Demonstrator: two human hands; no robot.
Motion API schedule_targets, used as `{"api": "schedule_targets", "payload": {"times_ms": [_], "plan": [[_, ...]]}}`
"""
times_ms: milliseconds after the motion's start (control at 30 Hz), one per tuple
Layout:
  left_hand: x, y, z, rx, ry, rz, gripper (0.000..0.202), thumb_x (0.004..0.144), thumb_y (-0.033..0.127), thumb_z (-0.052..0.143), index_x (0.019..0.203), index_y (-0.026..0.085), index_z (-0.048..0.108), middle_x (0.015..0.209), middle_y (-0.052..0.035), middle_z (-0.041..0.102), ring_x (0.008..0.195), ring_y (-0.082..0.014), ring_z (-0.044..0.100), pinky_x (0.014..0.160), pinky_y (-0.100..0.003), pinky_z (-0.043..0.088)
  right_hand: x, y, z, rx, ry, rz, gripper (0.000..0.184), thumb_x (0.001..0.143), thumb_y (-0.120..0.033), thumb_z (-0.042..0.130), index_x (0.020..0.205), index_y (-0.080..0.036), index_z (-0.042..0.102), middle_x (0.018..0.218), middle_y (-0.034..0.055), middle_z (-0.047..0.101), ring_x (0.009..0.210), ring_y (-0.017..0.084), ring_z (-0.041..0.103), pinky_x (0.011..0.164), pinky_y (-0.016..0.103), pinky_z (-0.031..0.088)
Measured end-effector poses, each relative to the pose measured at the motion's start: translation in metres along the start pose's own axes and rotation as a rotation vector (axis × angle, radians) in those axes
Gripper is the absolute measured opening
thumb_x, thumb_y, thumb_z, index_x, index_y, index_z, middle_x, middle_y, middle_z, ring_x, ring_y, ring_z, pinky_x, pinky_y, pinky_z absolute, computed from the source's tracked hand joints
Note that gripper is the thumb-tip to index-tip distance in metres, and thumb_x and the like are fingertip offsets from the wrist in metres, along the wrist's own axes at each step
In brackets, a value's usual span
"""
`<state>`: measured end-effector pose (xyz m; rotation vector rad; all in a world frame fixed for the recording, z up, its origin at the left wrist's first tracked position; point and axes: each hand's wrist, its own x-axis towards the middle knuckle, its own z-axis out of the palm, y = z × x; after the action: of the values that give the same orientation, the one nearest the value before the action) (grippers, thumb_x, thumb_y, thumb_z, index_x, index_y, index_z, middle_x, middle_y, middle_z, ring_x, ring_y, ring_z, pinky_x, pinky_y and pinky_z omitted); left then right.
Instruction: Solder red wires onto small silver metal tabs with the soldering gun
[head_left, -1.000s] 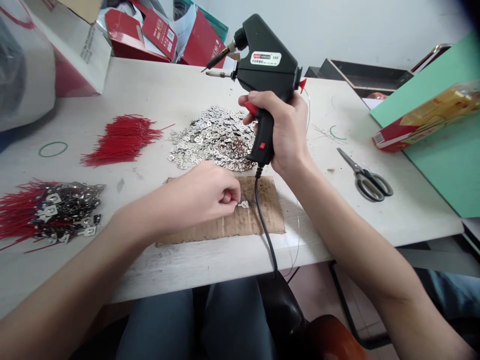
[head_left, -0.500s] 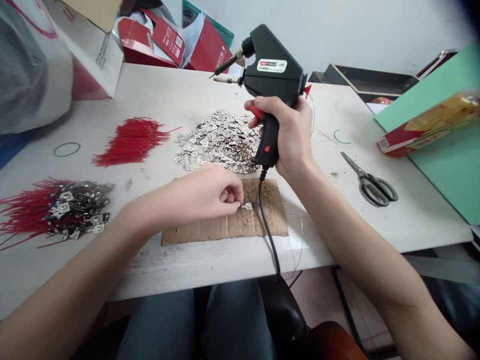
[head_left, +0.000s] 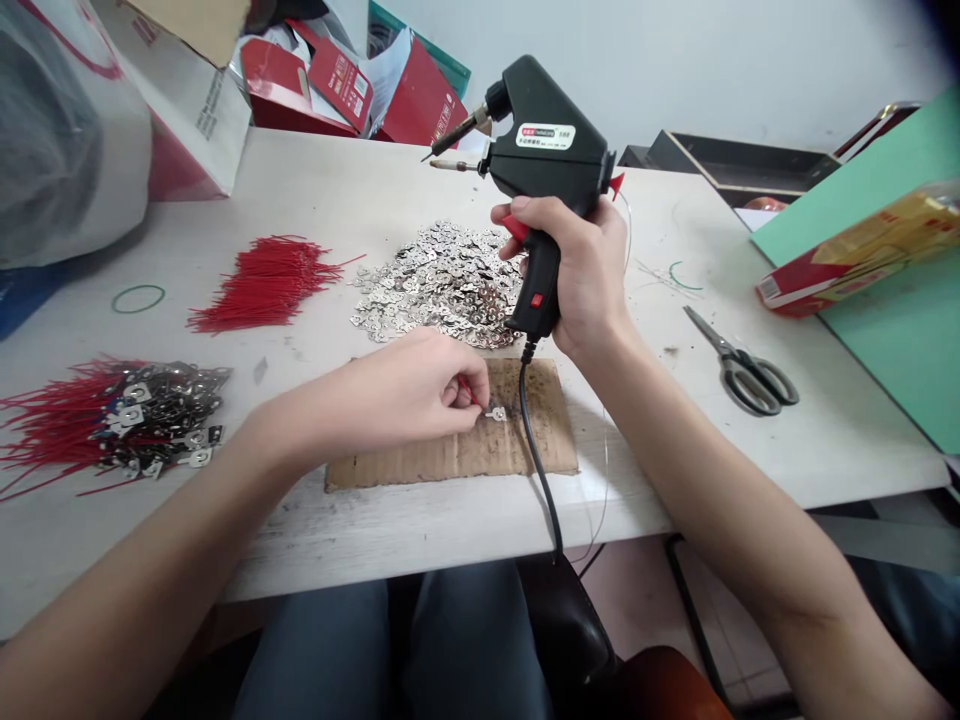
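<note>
1. With left grip [head_left: 431, 380], pinches red wire [head_left: 468, 388] just beside a flat metal tab [head_left: 497, 414] on scuffed cardboard [head_left: 450, 455], apparently aligning the two
2. With right grip [head_left: 592, 265], wraps a black soldering gun [head_left: 551, 165], holding its slender tip [head_left: 450, 139] well above the tab
3. Probably calls next for steady pinching and lowering of the tip
4. Beyond, shows shiny, punched metal pieces [head_left: 431, 280] heaped near thin red strands [head_left: 270, 280] on pale worktop [head_left: 360, 530]

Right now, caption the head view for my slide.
Right hand holds a black soldering gun; left hand pinches a red wire over cardboard beside a metal terminal.
</note>
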<state>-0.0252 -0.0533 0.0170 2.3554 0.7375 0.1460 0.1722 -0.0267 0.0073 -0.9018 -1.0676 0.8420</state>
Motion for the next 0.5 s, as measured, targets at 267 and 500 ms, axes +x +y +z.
{"api": "schedule_targets", "payload": {"times_ms": [267, 500], "plan": [[0.0005, -0.0010, -0.0007, 0.006, 0.024, 0.008, 0.017, 0.080, 0.014, 0.065, 0.085, 0.024, 0.078, 0.070, 0.0066, 0.068, 0.059, -0.0077, 0.059, 0.055, -0.021, 0.044, -0.0012, -0.0021, 0.0008, 0.024, 0.013, 0.004, 0.011, 0.080, -0.023, 0.083, 0.077, -0.020, 0.074, 0.085, 0.0066, 0.073, 0.063, 0.018, 0.065, 0.056, 0.030, 0.048], [-0.0028, 0.0038, -0.0074, -0.112, 0.037, -0.016, 0.012, 0.083, 0.017, 0.065, 0.085, 0.022, 0.077, 0.066, 0.0057, 0.064, 0.056, -0.0073, 0.054, 0.051, -0.019, 0.042, -0.0028, -0.0013, 0.0014, -0.010, -0.011, 0.001, 0.010, 0.083, -0.027, 0.081, 0.082, -0.019, 0.074, 0.089, 0.0068, 0.074, 0.066, 0.016, 0.066, 0.052, 0.028, 0.045]]}}
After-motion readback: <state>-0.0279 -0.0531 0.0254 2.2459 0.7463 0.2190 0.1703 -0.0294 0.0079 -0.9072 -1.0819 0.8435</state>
